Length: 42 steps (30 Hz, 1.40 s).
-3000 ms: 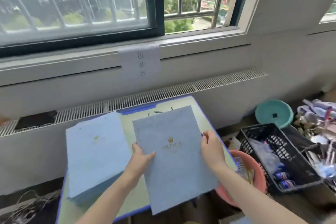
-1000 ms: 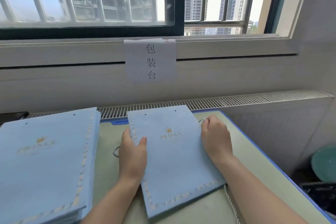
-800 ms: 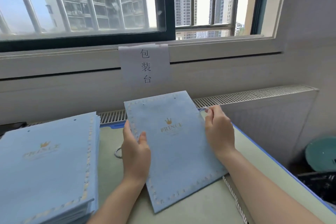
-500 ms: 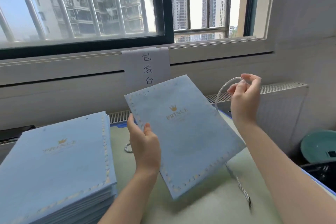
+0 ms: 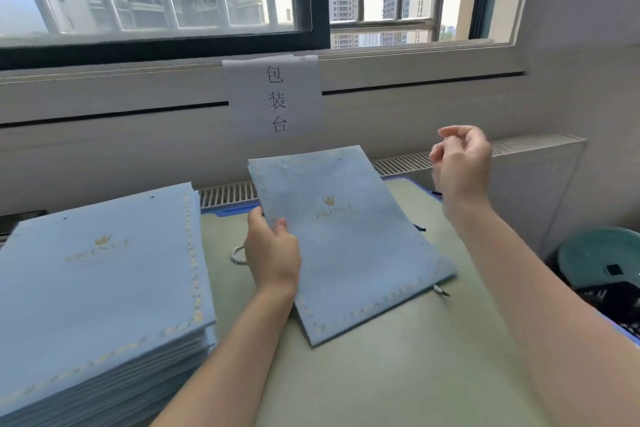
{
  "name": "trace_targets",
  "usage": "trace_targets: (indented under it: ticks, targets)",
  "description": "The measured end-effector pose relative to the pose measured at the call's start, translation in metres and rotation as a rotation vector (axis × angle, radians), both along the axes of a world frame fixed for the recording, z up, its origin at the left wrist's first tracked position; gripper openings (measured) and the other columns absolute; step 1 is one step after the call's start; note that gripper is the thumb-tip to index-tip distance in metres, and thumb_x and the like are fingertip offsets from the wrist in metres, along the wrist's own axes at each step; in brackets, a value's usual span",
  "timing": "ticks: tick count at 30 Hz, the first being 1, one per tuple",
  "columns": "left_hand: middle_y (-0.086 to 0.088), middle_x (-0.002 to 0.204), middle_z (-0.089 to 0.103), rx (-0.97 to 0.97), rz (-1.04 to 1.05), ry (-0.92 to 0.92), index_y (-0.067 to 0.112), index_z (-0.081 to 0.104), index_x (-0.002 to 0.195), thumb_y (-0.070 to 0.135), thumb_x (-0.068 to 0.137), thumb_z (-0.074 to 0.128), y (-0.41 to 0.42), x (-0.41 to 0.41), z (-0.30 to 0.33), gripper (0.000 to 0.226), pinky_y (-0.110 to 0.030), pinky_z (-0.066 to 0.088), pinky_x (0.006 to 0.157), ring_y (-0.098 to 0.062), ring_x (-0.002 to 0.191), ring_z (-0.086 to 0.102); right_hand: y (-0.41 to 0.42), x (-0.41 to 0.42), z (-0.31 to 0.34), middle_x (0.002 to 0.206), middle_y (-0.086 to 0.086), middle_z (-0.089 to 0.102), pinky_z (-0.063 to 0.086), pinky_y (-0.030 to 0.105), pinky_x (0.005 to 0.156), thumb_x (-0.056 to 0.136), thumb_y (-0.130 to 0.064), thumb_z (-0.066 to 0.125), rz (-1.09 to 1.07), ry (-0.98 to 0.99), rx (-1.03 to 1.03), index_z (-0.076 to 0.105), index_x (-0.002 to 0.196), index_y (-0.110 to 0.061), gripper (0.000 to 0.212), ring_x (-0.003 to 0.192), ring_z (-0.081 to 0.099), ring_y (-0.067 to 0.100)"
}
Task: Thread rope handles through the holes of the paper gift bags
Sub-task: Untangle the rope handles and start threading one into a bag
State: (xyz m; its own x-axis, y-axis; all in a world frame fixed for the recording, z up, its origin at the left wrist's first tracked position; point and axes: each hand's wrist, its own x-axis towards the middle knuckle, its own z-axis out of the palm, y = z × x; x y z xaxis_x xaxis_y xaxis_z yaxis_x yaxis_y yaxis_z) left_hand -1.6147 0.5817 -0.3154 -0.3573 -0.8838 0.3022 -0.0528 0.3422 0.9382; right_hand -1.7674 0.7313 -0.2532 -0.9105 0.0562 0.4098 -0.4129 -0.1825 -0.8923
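Your left hand (image 5: pixel 273 253) grips the gift bag (image 5: pixel 349 239); your raised right hand (image 5: pixel 460 163), fingers curled, apparently pinches rope: aim it squarely at the hole.

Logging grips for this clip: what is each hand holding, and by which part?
The left hand grips the flat light-blue paper gift bag by its left edge. The raised right hand seems to pinch a thin rope end at its fingertips; blur prevents certainty.

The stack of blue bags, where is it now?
In the head view the stack lies at the left on the table, beside the left hand, which grips the single bag.
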Motion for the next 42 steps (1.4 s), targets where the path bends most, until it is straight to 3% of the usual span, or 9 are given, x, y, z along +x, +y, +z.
trace_targets:
  ticks: [7, 10, 16, 23, 28, 31, 35, 38, 42]
  targets:
    - [0.003, 0.083, 0.054, 0.107, 0.007, 0.105, 0.009, 0.048, 0.100, 0.005, 0.097, 0.044, 0.001, 0.000, 0.002, 0.006, -0.015, 0.038, 0.054, -0.012, 0.070, 0.051, -0.018, 0.018, -0.014, 0.080, -0.001, 0.064, 0.040, 0.017, 0.049, 0.097, 0.000, 0.035, 0.328, 0.132, 0.357, 0.057, 0.092, -0.017, 0.029, 0.052, 0.051, 0.004]
    - [0.003, 0.083, 0.055, 0.196, -0.011, 0.140, 0.006, 0.048, 0.100, 0.007, 0.096, 0.044, 0.006, 0.002, 0.009, 0.006, -0.028, 0.041, 0.063, -0.015, 0.073, 0.052, -0.016, 0.025, -0.006, 0.088, -0.001, 0.068, 0.044, 0.013, 0.063, 0.095, -0.001, 0.043, 0.365, 0.254, 0.382, 0.065, 0.091, -0.017, 0.028, 0.069, 0.058, 0.003]
    - [-0.001, 0.075, 0.046, 0.291, -0.146, 0.151, -0.002, 0.045, 0.104, -0.003, 0.083, 0.040, 0.019, 0.009, 0.019, 0.022, -0.023, 0.037, 0.055, -0.017, 0.062, 0.042, -0.012, 0.034, 0.003, 0.085, -0.008, 0.068, 0.047, 0.015, 0.074, 0.094, 0.002, 0.045, 0.326, 0.413, 0.323, 0.063, 0.102, -0.016, 0.027, 0.075, 0.062, 0.004]
    - [0.000, 0.080, 0.048, -0.044, -0.152, -0.345, 0.013, 0.004, 0.143, 0.012, 0.088, 0.044, 0.025, 0.022, 0.026, 0.068, -0.032, 0.032, 0.063, -0.021, 0.070, 0.048, -0.014, 0.033, -0.007, 0.098, -0.001, 0.063, 0.049, 0.014, 0.072, 0.083, 0.009, 0.059, 0.403, 0.344, 0.441, 0.057, 0.110, -0.016, 0.036, 0.075, 0.066, 0.011]
    - [-0.009, 0.132, 0.037, -0.433, -0.022, -0.817, 0.011, 0.018, 0.142, 0.015, 0.087, 0.044, 0.027, 0.018, 0.016, 0.061, -0.038, 0.036, 0.090, -0.028, 0.120, 0.036, -0.026, 0.037, -0.017, 0.089, 0.008, 0.056, 0.055, 0.021, 0.064, 0.084, 0.008, 0.061, 0.578, 0.151, 0.336, 0.057, 0.102, -0.010, 0.026, 0.076, 0.067, 0.021]
    - [-0.005, 0.131, 0.044, -0.616, -0.072, -0.812, 0.013, 0.037, 0.134, 0.013, 0.086, 0.042, 0.024, 0.011, 0.004, 0.048, -0.036, 0.036, 0.091, -0.026, 0.121, 0.038, -0.028, 0.034, -0.029, 0.084, 0.010, 0.058, 0.057, 0.027, 0.061, 0.089, 0.000, 0.058, 0.547, 0.104, 0.556, 0.060, 0.093, -0.013, 0.014, 0.069, 0.063, 0.020]
    - [0.001, 0.135, 0.042, -0.701, -0.194, -0.835, 0.016, 0.040, 0.131, 0.017, 0.093, 0.036, 0.009, 0.001, -0.004, 0.039, -0.033, 0.031, 0.098, -0.019, 0.129, 0.033, -0.020, 0.025, -0.023, 0.097, -0.008, 0.060, 0.051, 0.036, 0.076, 0.093, -0.030, 0.054, 0.150, 0.330, 1.147, 0.066, 0.094, -0.034, 0.012, 0.086, 0.057, 0.015]
    - [0.000, 0.143, 0.037, -0.702, -0.219, -0.805, 0.014, 0.038, 0.134, 0.010, 0.091, 0.036, -0.001, -0.005, -0.007, 0.044, -0.033, 0.028, 0.103, -0.018, 0.135, 0.026, -0.002, 0.025, -0.002, 0.099, -0.020, 0.054, 0.049, 0.034, 0.083, 0.088, -0.023, 0.063, 0.464, 0.338, 1.214, 0.064, 0.093, -0.045, 0.023, 0.091, 0.057, 0.008]
    - [-0.001, 0.154, 0.025, -0.633, -0.265, -0.800, 0.012, 0.029, 0.144, -0.001, 0.087, 0.035, -0.005, -0.012, -0.012, 0.059, -0.031, 0.016, 0.114, -0.016, 0.144, 0.014, -0.004, 0.038, -0.014, 0.117, -0.014, 0.046, 0.042, 0.029, 0.090, 0.079, -0.024, 0.072, 0.746, 0.332, 1.648, 0.058, 0.112, -0.049, 0.044, 0.114, 0.040, 0.010]
